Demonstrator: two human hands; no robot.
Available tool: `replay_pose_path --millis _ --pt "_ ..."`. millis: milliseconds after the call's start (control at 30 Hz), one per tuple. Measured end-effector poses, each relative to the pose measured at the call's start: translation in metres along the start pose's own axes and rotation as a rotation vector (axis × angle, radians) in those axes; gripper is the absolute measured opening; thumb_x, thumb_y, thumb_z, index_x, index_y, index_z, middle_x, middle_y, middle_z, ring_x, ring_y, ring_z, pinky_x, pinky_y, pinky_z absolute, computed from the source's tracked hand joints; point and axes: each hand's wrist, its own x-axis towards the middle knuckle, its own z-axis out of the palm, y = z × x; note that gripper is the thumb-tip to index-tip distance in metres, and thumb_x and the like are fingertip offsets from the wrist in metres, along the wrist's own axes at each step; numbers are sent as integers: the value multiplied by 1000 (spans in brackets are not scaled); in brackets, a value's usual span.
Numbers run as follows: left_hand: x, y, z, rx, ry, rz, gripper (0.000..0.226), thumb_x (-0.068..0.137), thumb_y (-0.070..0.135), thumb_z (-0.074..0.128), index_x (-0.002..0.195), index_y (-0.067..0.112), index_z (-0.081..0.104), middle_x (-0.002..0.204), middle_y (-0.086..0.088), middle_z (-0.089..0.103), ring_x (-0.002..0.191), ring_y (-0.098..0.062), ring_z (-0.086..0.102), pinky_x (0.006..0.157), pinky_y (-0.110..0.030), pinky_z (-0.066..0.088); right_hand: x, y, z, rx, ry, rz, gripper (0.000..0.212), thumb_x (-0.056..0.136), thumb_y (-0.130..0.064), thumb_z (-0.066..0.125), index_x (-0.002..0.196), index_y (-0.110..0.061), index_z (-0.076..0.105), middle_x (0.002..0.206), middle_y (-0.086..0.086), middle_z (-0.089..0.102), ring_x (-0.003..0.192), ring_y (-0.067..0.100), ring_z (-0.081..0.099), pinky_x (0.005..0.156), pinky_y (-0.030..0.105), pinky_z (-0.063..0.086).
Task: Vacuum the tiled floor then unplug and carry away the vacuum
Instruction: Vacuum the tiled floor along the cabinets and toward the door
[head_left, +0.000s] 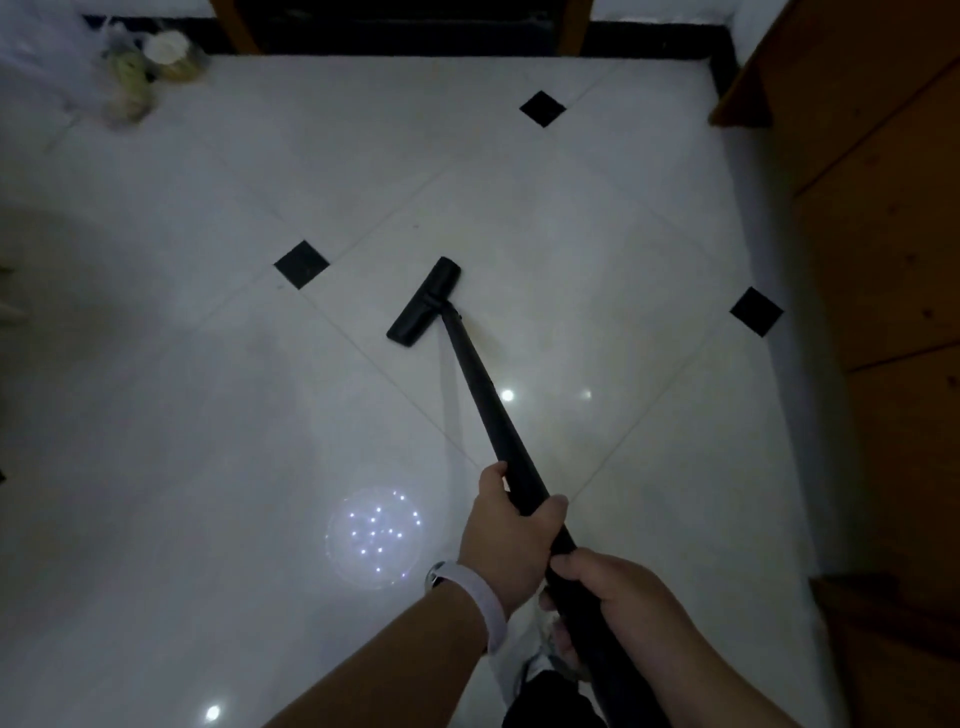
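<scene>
A black vacuum wand (480, 395) slants from the lower right up to its flat black floor head (423, 304), which lies on the white tiled floor (208, 415) near the middle. My left hand (506, 540) grips the wand from the left, with a white band on the wrist. Just below it, my right hand (608, 592) grips the wand's lower part. The vacuum's body and its cord are out of view.
Black diamond inlays (301, 264) dot the white tiles. A plastic bag with jars (150, 67) lies at the top left corner. Wooden furniture (883, 260) lines the right side. A dark doorway with wooden posts (405, 26) is at the top.
</scene>
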Motion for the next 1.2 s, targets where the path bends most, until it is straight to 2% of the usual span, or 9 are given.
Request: replay_pose_path --millis 167,400,567,700,833,900,1000,1133,1200 --pt "8 21 52 20 -74 4 63 89 23 67 143 20 35 103 -3 63 81 -9 64 55 -8 47 3 -11 -45 95 40 12 23 91 -12 61 83 9 66 55 16 65 38 24 56 46 27 42" --pt "19 41 115 112 -176 18 65 89 24 67 144 21 32 100 9 56 82 -9 64 62 -15 53 8 -24 -107 180 54 32 32 91 -11 61 66 6 68 61 23 64 41 27 55 47 31 40" --pt "29 50 150 193 -207 21 66 88 23 69 143 18 33 100 6 57 88 -15 65 73 -24 57 17 -30 -145 220 45 39 24 90 -12 63 76 7 70 65 21 68 44 28 58 48 31 42" --pt "37 56 171 261 -207 30 64 87 20 70 140 16 35 93 7 58 80 -9 64 71 -23 57 21 -35 -167 245 23 28 20 91 -13 63 88 4 72 69 20 71 47 28 59 49 30 44" --pt "42 61 189 344 -193 17 63 85 22 71 137 18 35 90 7 60 80 -11 65 79 -32 58 21 -41 -188 180 -50 -4 24 97 -21 58 102 0 67 71 17 71 47 27 59 48 28 45" --pt "43 62 197 381 -172 20 62 84 24 72 134 19 36 87 6 62 80 -13 67 82 -38 58 21 -43 -198 109 -80 -19 27 98 -29 56 100 -5 67 73 14 71 49 25 61 54 30 45" --pt "45 64 206 414 -149 13 58 83 29 72 128 21 38 86 6 63 79 -12 67 82 -38 57 21 -39 -211 11 -58 -63 30 94 -35 59 90 -7 68 73 9 67 56 22 62 62 33 43" --pt "46 62 218 426 -171 -40 60 84 30 70 133 21 36 82 1 66 78 -13 68 77 -33 57 13 -24 -222 22 -33 -57 28 73 -39 73 92 -18 74 75 9 72 56 19 65 61 30 46" --pt "46 59 224 425 -201 -66 61 83 28 71 133 22 35 82 -2 67 77 -17 69 77 -36 58 10 -16 -227 9 -32 -25 25 73 -32 75 95 -21 75 76 8 74 60 19 66 66 31 47"
